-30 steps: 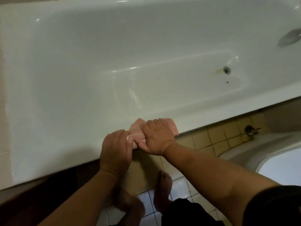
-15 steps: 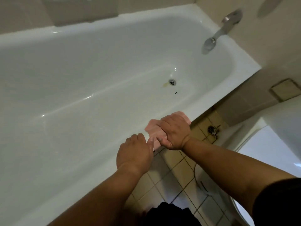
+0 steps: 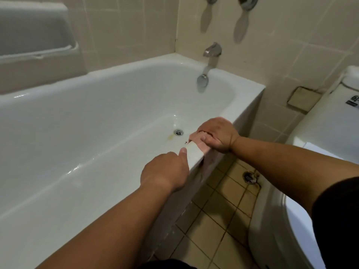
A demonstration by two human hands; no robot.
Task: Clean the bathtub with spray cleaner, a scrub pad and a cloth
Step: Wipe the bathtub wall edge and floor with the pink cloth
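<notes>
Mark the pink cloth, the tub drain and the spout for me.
pink cloth (image 3: 195, 140): head view, on its exposed fold, left of the fingers.
tub drain (image 3: 178, 132): head view, centre of the metal grate.
spout (image 3: 202, 80): head view, its round outlet end.

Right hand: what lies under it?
A pink cloth on the bathtub rim, gripped by the right hand. Its near end shows; the rest, and the rim beneath, are covered.

The right hand (image 3: 217, 134) grips a pink cloth (image 3: 195, 140) on the bathtub rim (image 3: 194, 157).
</notes>
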